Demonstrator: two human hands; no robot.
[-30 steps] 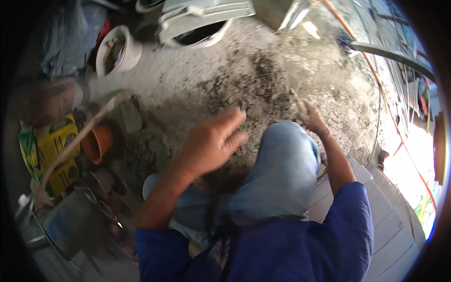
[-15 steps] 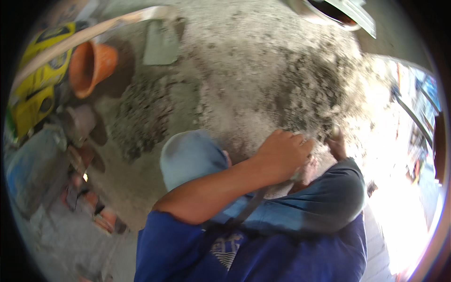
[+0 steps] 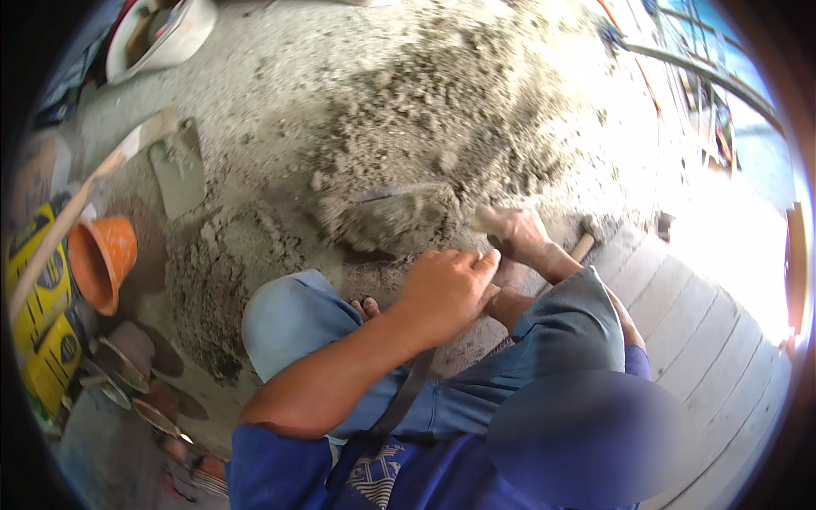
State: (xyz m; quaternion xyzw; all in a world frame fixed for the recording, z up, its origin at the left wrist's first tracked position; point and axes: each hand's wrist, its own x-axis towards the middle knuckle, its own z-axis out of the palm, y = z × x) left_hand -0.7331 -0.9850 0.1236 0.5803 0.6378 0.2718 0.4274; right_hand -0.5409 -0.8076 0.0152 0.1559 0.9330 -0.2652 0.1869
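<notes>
Right hand closed on a trowel-like tool at the near edge of the grey mix

From my end I see the trowel-like tool (image 3: 484, 219) in front of the person, blurred, its far edge showing above a clump of grey mix (image 3: 395, 221). The right hand (image 3: 520, 231) grips its pale handle. The left hand (image 3: 450, 289) is just nearer and to the left, back up, fingers loosely curled; I cannot tell whether it holds anything. Beyond both, a broad pile of loose mix (image 3: 446, 110) spreads over the floor. On the left I make out a darker heap (image 3: 217, 293), then an orange bucket (image 3: 121, 245) tipped on its side, with a long wooden shaft (image 3: 64, 223) slanting past it and over yellow-and-black sacks (image 3: 53, 361). A white bucket (image 3: 189, 38) is at the far left. To the right, a short wooden handle (image 3: 583, 247) lies beside grey boards (image 3: 688, 323)
</notes>
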